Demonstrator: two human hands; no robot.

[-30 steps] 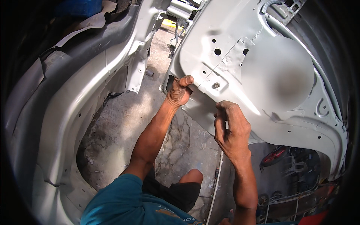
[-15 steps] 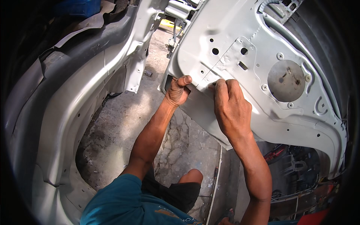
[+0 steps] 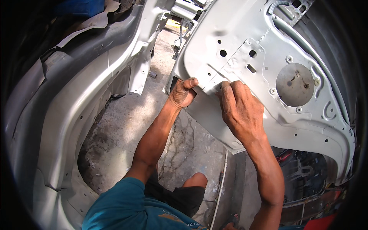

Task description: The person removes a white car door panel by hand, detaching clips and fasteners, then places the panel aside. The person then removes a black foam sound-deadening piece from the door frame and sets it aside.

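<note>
A light silver bare metal car door (image 3: 299, 126) fills the upper right, with holes, a round speaker-sized cutout and several screw-like fittings. My left hand (image 3: 183, 93) is closed on the door's left edge at a dark rectangular opening, thumb on the panel's face. My right hand (image 3: 242, 108) is at the panel just right of my left hand, fingers bent and closed over a recessed spot; its fingertips and whatever they hold are hidden.
The silver body frame of a car (image 3: 61, 134) curves along the left, with a blue object (image 3: 82, 7) above. Cracked concrete floor (image 3: 115, 130) lies below, with a long pale rod (image 3: 219, 188) upright in the picture. Dark assorted parts (image 3: 299, 180) sit under the door's lower right.
My right hand has moved up from the door's lower edge onto the recessed area and shifted slightly right in the last half second. My left hand stays on the edge.
</note>
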